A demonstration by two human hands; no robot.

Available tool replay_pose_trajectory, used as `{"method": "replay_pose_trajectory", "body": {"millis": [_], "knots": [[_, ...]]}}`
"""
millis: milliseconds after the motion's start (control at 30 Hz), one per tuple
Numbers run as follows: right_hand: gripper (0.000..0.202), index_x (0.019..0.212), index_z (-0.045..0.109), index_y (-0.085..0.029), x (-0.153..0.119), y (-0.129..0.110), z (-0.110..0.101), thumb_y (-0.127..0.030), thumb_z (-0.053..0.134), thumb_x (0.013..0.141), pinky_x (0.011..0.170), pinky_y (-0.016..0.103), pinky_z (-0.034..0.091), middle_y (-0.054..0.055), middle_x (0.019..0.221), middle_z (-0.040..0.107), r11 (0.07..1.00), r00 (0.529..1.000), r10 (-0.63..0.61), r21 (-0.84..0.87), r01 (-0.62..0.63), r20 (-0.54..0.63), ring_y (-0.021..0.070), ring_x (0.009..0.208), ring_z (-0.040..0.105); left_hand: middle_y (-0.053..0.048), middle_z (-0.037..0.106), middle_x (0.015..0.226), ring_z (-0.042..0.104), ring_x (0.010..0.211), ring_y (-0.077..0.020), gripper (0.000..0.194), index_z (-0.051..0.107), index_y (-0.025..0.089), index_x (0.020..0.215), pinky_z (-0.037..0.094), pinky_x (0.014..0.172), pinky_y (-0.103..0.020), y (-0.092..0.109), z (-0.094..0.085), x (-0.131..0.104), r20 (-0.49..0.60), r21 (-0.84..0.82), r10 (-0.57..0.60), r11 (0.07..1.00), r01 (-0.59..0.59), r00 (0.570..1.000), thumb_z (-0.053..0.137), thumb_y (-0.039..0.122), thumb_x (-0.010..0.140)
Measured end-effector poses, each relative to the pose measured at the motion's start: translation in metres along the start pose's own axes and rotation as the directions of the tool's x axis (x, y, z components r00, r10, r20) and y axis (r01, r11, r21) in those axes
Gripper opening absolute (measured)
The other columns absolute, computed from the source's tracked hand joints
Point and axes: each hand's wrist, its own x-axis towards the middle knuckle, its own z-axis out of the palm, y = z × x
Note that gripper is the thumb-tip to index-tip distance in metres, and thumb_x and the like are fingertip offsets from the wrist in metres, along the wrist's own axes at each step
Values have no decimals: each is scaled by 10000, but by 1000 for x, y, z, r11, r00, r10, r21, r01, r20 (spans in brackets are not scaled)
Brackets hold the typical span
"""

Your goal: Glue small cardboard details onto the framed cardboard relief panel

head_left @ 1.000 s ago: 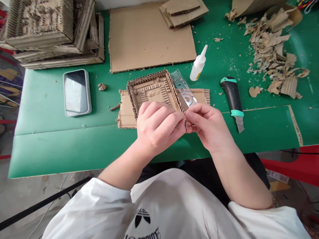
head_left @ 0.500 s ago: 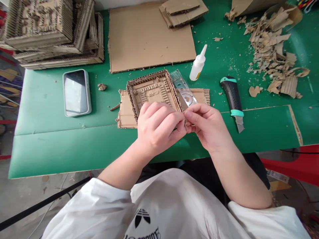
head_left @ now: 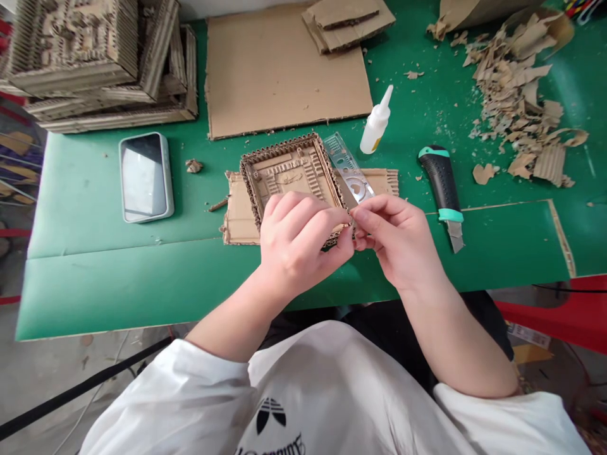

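A shallow square cardboard tray point(head_left: 281, 150) with corrugated walls and raised corrugated pieces inside lies tilted on a flat cardboard piece point(head_left: 239, 215). My left hand point(head_left: 301, 243) is closed over its near wall, fingers reaching inside and thumb along the outer side. At the near right corner, my right hand point(head_left: 398, 237) pinches the end of the corrugated edge between thumb and fingers. The fingertips of both hands almost meet there and hide the corner itself. A clear plastic ruler point(head_left: 348, 165) lies against the tray's right side, just beyond my right hand.
Behind the ruler stands a white glue bottle point(head_left: 375, 126). A utility knife point(head_left: 443, 189) with its blade out lies to the right, below cardboard scraps point(head_left: 526, 88). A phone point(head_left: 146, 177), stacked cardboard trays point(head_left: 109, 114) and a large cardboard sheet point(head_left: 284, 69) lie left and behind.
My left thumb has drawn slightly away from the corner, so more of the near wall shows. My right hand has shifted very little; the tray stays in place.
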Motion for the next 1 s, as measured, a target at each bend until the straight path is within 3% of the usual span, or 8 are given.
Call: {"method": "replay_pose_trajectory", "body": {"millis": [567,1000], "knots": [[135,716,659,-214,-5,3,4,-327,733,717,483,203,480,-49,595,615,967,985,-167,-203,156,-37,65,498,541,18,588,626,538,601,-137,121,520,202,742,373,559,-288,1,2,0,-4,-31,-28,999,28,1000,591,105,736],[125,714,664,-215,-6,2,4,-320,732,717,485,197,486,-51,595,614,966,985,-164,-209,151,-49,63,501,546,22,569,614,531,591,-135,142,506,204,732,378,553,-285,2,1,1,-24,-58,-14,998,12,1000,578,84,714]]}}
